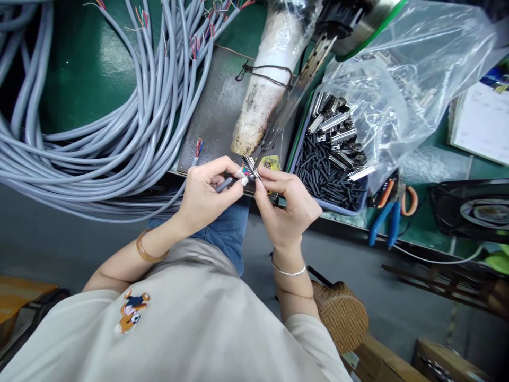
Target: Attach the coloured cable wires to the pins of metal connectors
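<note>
My left hand (pixel 209 191) pinches the end of a grey cable (pixel 225 184), whose thin coloured wires (pixel 245 168) fan out past the fingertips. White wrapping covers the tips of its thumb and forefinger. Against those wires, my right hand (pixel 284 199) grips a small metal multi-pin connector (pixel 251 165) between thumb and fingers. Both hands meet at the bench's front edge, just below the tip of a soldering iron (pixel 278 116). Whether any wire is joined to the connector's pins is too small to tell.
Many grey cables (pixel 159 122) with stripped ends lie coiled at left. A plastic-wrapped post (pixel 262 90) stands behind the hands. At right, a blue tray (pixel 360 204) holds connectors (pixel 338 127) and black sleeves (pixel 318 175), beside blue-handled cutters (pixel 385 217) and a black fan (pixel 473 209).
</note>
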Available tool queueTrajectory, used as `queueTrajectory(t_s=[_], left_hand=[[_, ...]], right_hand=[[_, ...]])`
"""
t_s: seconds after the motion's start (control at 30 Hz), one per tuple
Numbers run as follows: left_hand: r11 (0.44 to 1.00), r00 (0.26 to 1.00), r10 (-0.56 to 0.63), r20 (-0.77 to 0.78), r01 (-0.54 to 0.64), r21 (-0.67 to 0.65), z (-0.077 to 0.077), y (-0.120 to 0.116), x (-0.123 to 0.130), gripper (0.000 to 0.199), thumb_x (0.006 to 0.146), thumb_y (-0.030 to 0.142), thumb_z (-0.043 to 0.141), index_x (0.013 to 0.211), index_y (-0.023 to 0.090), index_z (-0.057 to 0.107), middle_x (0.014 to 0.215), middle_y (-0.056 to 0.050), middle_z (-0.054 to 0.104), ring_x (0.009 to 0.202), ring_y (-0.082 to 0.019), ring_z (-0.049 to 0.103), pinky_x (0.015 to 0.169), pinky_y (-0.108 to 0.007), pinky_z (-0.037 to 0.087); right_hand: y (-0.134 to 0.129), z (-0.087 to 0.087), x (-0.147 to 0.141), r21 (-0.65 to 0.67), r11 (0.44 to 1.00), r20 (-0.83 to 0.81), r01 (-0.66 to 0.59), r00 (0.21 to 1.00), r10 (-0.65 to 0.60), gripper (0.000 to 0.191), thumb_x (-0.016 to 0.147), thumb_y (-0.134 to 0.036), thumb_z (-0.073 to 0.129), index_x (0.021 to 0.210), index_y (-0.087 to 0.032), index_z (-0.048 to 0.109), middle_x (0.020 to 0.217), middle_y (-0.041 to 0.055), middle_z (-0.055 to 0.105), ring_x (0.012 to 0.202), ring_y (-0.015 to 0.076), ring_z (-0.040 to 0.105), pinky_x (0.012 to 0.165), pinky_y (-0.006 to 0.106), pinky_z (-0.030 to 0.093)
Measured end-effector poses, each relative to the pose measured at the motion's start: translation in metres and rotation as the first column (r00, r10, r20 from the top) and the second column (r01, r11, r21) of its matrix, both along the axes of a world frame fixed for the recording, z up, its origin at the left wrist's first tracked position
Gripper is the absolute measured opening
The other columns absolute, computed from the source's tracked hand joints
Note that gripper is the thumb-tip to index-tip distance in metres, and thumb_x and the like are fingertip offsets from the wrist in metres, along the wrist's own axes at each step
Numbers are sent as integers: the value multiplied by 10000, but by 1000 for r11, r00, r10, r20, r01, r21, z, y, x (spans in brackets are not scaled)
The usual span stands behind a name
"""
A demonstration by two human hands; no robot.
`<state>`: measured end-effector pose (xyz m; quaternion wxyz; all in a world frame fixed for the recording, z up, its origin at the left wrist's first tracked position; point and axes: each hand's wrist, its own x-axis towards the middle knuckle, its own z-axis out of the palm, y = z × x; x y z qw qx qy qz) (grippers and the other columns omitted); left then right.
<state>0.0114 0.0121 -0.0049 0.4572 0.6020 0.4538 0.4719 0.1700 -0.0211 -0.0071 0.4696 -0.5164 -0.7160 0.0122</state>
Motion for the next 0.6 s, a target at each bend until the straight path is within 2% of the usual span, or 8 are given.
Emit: queueTrajectory(t_s=[0.2, 0.27, 0.37, 0.47, 0.53, 0.6], left_hand=[[997, 999, -33, -43, 36, 69, -2, -5, -1, 55, 795, 113, 676, 771, 159, 655, 623, 53, 604, 437, -21, 348, 434, -187, 264], [993, 998, -38, -53, 44, 107, -4, -7, -2, 78, 799, 100, 682, 850, 159, 672, 666, 57, 642, 429, -16, 341, 439, -181, 287], [976, 996, -26, -90, 45, 215, -8, -12, -3, 172, 822, 99, 702, 986, 153, 705, 852, 1, 756, 499, -36, 487, 518, -177, 411], [934, 992, 25, -123, 21, 356, -11, -16, -4, 81, 881, 130, 685, 935, 148, 742, 877, -39, 791, 682, -93, 659, 659, -196, 499], [952, 993, 24, -111, 11, 305, -11, -17, -5, 82, 903, 157, 671, 886, 142, 749, 793, -33, 777, 647, -92, 650, 632, -196, 487], [992, 998, -47, -50, 53, 116, -8, -18, -7, 124, 915, 201, 661, 853, 130, 741, 703, -22, 740, 548, -75, 591, 555, -190, 452]], right_hand=[[-6, -2, 0, 20, 1000, 54, 19, 998, -20, 171, 884, -93, 703, 913, -241, 624, 1021, 19, 811, 914, 152, 788, 809, 270, 636], [-8, -2, 0, 22, 999, 71, 24, 997, -25, 173, 882, -90, 706, 920, -239, 625, 1024, 25, 812, 912, 152, 789, 810, 264, 636], [-12, -2, 0, 39, 999, 84, 25, 996, -28, 177, 872, -88, 717, 924, -235, 632, 1013, 28, 815, 894, 154, 792, 795, 256, 637], [-16, -2, 1, 58, 998, 73, 17, 997, -21, 178, 865, -89, 725, 928, -231, 638, 1000, 29, 818, 866, 151, 792, 770, 250, 636], [-19, -2, 1, 44, 999, 62, -7, 998, 5, 180, 866, -94, 726, 943, -231, 638, 1025, 34, 818, 849, 150, 792, 758, 253, 637], [-22, -2, 1, 19, 999, 73, -36, 997, 35, 178, 872, -99, 722, 952, -233, 635, 1043, 38, 816, 858, 155, 793, 756, 260, 635]])
